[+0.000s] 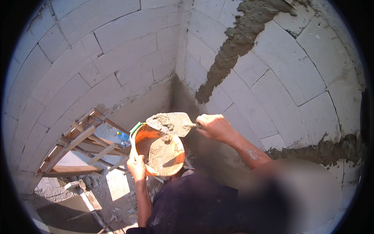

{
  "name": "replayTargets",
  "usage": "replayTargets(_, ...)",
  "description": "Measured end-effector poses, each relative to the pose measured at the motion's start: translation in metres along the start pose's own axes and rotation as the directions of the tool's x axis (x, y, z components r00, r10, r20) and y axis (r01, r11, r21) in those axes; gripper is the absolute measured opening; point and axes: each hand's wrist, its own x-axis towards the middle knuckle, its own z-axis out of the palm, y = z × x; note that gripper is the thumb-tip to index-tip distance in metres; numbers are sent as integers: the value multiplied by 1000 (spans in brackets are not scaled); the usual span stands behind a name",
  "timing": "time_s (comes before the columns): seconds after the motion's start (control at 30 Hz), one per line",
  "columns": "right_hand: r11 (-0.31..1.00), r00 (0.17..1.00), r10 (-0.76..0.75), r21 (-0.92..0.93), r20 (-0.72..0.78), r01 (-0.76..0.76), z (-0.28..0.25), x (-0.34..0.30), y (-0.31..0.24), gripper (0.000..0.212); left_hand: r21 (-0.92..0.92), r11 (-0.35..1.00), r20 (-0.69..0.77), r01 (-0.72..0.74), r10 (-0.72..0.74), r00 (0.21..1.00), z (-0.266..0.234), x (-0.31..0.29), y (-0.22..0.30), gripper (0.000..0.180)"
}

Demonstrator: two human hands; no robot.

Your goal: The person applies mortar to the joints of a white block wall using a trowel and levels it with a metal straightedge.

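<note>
My left hand (136, 166) grips the rim and the green-and-white handle of an orange bucket (145, 145), held up in front of me. Grey mortar (165, 155) fills part of the bucket. My right hand (216, 126) is closed on the handle of a trowel (171, 123). Its blade is level over the bucket's top edge and carries a heap of wet mortar. Both forearms rise from my dark shirt (194, 206) at the lower edge.
White block walls (117, 50) meet in a corner ahead. A mortar-filled groove (230, 54) runs diagonally down the right wall, and rough mortar (331, 150) lines a low joint. A wooden trestle (78, 144) stands lower left, above a rubble-strewn floor (93, 199).
</note>
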Motion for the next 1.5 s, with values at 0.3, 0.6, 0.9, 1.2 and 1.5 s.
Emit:
replayTargets(0.3, 947, 926, -291, 62, -240, 314, -345, 67, -85, 29, -39, 999, -182, -33, 26, 983, -3, 7, -74, 11)
replayTargets(0.6, 945, 352, 310, 245, -883, -218, -493, -61, 30, 30, -55, 998, -165, 30, -39, 985, 7, 3, -90, 11)
replayTargets(0.9, 814, 778, 572, 65, -260, -576, -152, -70, 7, 33, -25, 998, -73, 59, -61, 995, 0, 0, -42, 11)
replayTargets(1.2, 964, 881, 263, -153, 393, -219, 99, -29, -50, 30, -37, 985, 138, -170, 174, 975, 27, 7, 43, 8)
replayTargets(1.5, 984, 913, 44, 140, 405, -110, 119, -62, -5, 36, -231, 967, 131, -109, 142, 981, 44, 8, 51, 13)
